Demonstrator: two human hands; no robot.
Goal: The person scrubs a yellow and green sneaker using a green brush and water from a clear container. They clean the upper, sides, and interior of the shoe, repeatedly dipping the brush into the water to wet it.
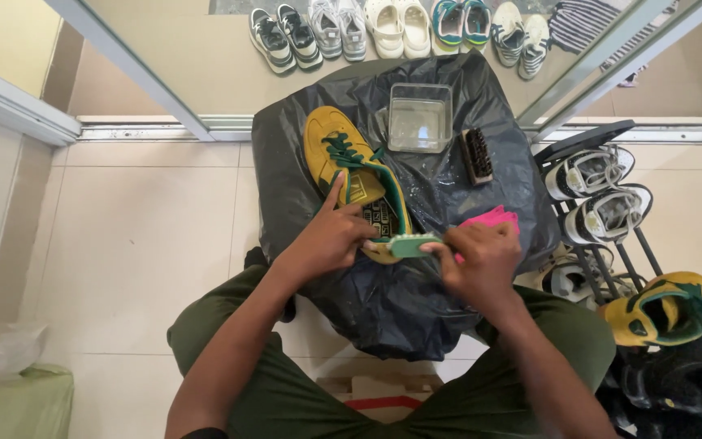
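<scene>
The left hand (331, 237) reaches in from the lower left with its forearm slanted upward, its fingers wrapped on the yellow sneaker (351, 167), index finger stretched along the shoe's side. The sneaker lies on the black plastic sheet (448, 195) covering the desk, heel toward the person. The right hand (481, 258) has its fingers clamped on a green brush (412, 244) pressed to the heel, which is hidden. A pink cloth (493, 218) peeks out behind the knuckles, mostly covered.

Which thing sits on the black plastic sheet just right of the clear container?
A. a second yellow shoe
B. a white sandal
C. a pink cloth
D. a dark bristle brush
D: a dark bristle brush lies on the black plastic sheet immediately right of the clear container.
</scene>
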